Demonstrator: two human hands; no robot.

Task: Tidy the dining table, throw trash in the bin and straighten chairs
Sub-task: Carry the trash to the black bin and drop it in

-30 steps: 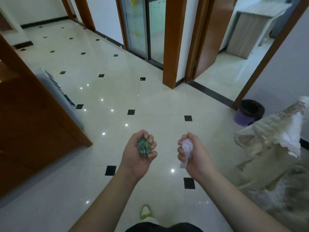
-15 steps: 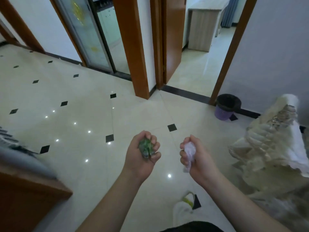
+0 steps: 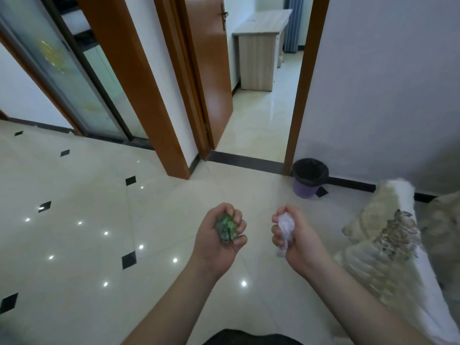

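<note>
My left hand point(image 3: 219, 240) is closed around a crumpled green wrapper point(image 3: 226, 228), held palm-up over the tiled floor. My right hand point(image 3: 296, 241) grips a crumpled white tissue point(image 3: 286, 226), with a strip of it hanging below the fist. A small purple bin point(image 3: 310, 179) lined with a black bag stands on the floor against the white wall, ahead and slightly right of both hands, beside a wooden door frame.
A sofa arm with a pale patterned cover point(image 3: 388, 245) fills the right side. An open doorway point(image 3: 256, 115) leads to a room with a wooden desk point(image 3: 258, 53). A wooden pillar point(image 3: 139, 90) and a glass sliding door point(image 3: 62, 70) stand at the left. Glossy tiled floor point(image 3: 87, 220) lies between.
The view has swung right and moved forward: the bin is now nearer and more central, and the wooden furniture at the left has left the view. Both hands keep their hold.
</note>
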